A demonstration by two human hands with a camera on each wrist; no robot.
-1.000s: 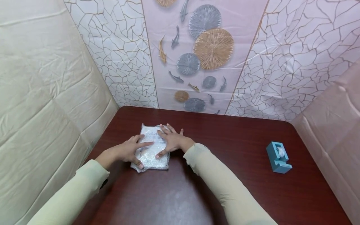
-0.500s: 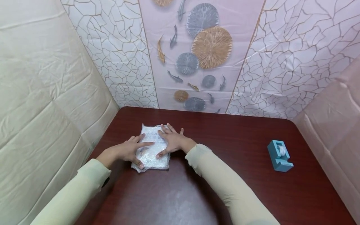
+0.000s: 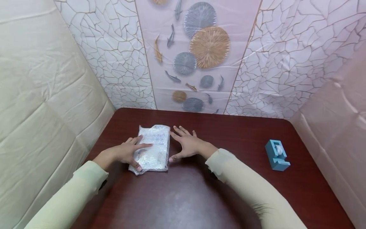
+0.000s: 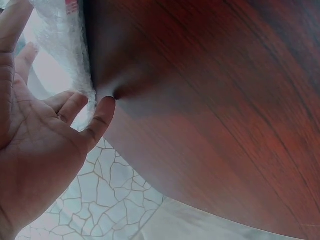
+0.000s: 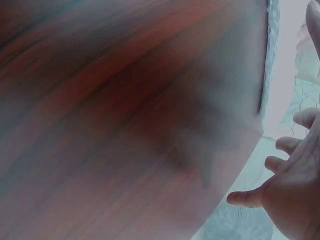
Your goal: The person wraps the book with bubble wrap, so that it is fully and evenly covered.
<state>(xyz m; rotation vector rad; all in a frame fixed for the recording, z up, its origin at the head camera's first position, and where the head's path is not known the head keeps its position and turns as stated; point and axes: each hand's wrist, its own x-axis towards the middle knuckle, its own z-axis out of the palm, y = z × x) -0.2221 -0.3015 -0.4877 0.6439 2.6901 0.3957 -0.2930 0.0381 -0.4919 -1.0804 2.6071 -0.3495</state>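
A flat rectangular package in bubble wrap (image 3: 155,149) lies on the dark red table, left of the middle. My left hand (image 3: 124,154) rests on its left side with the fingers spread and the thumb near its front corner. In the left wrist view the package's wrapped edge (image 4: 77,55) shows beside the fingers of my left hand (image 4: 45,125). My right hand (image 3: 188,144) is spread just beyond the package's right edge, with nothing held. The right wrist view has my right hand (image 5: 295,175) with fingers apart, near the wrapped edge (image 5: 270,60).
A teal tape dispenser (image 3: 277,156) with a roll of clear tape stands on the right of the table (image 3: 228,178). Padded cream panels (image 3: 43,95) flank the left side, and a patterned sheet (image 3: 117,57) hangs behind the table's far edge.
My right hand has come off the top of the package and moved right, to just beside its edge. My left hand stays on the package. The head view has shifted slightly.
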